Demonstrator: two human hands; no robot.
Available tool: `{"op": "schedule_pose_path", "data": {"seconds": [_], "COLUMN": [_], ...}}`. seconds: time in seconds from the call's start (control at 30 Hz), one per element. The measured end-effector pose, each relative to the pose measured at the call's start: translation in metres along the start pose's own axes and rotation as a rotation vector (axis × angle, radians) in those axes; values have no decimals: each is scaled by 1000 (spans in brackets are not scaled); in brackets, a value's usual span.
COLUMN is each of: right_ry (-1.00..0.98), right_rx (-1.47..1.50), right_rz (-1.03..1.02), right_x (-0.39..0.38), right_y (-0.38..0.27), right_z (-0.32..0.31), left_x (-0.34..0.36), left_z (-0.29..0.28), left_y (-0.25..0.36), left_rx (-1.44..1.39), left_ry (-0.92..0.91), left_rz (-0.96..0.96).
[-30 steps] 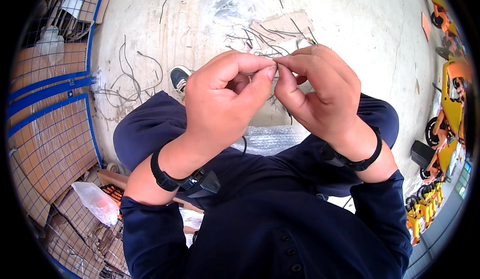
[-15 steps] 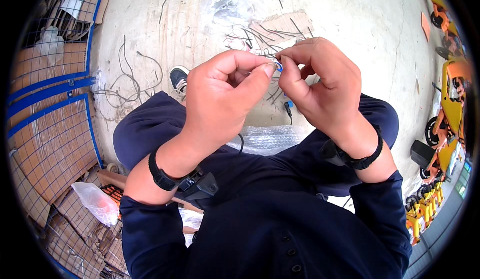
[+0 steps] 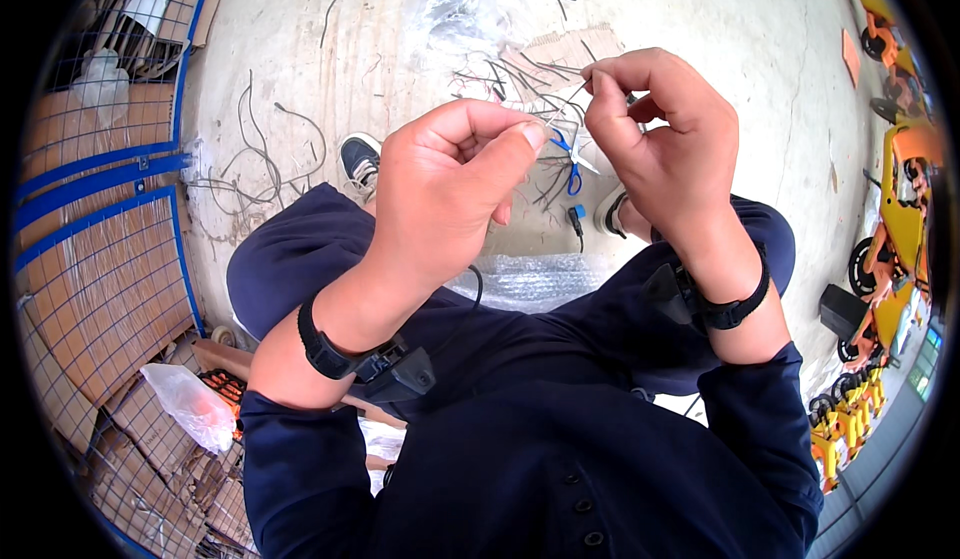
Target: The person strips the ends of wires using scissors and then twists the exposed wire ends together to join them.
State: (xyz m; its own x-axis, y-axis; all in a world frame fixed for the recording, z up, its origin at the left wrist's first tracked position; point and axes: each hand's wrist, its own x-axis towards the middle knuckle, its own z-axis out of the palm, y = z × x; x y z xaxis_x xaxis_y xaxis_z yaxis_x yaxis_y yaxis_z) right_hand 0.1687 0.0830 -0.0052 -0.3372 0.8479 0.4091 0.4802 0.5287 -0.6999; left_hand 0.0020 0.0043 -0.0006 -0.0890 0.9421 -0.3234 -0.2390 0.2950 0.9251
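My left hand [image 3: 440, 184] is closed in a pinch, thumb against forefinger, with a thin wire [image 3: 546, 124] just showing at the fingertips. My right hand [image 3: 665, 134] is apart from it, up and to the right, also pinching. A fine dark line appears beside its fingertips; whether that is held or lies on the floor behind I cannot tell. On the floor between and beyond the hands lie blue-handled scissors [image 3: 574, 177]. Nearer me is a black plug with a blue part [image 3: 576, 217]. A black cable [image 3: 478, 281] curves up from my lap behind my left hand.
Cut dark wire pieces lie around a cardboard scrap [image 3: 575, 47] and a clear plastic bag [image 3: 465, 9]. Bubble wrap [image 3: 535, 281] is between my legs. Looped cables [image 3: 262, 174] lie left, near a blue mesh cage [image 3: 100, 174]. Yellow-orange wheeled machines [image 3: 900, 199] line the right.
My right hand has moved up and right, away from my left hand. The scissors and my right shoe now show more fully. My left hand has barely moved.
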Motion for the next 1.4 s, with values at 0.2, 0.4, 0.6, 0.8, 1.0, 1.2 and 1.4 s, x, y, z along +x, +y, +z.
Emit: {"op": "schedule_pose_path", "data": {"seconds": [0.2,0.4,0.6,0.8,1.0,1.2,1.4], "right_ry": [109,-123,-180,-613,-468,-352,-301], "right_rx": [107,280,537,891,616,277,216], "right_rz": [232,273,126,384,167,-258,-324], "right_x": [23,11,4,4,2,6,6], "right_y": [26,14,11,3,-1,-6,-6], "right_z": [-23,-21,-10,-26,-28,-26,-26], "left_x": [-5,-3,-3,-6,-4,-3,-4], "left_z": [-1,0,-1,-2,-13,-14,-13], "left_y": [1,2,6,6,16,15,15], "left_rx": [-47,-52,-41,91,394,305,259], "left_ry": [-20,-4,-42,-69,-82,-251,-245], "left_rz": [58,92,53,268,430,348,193]}}
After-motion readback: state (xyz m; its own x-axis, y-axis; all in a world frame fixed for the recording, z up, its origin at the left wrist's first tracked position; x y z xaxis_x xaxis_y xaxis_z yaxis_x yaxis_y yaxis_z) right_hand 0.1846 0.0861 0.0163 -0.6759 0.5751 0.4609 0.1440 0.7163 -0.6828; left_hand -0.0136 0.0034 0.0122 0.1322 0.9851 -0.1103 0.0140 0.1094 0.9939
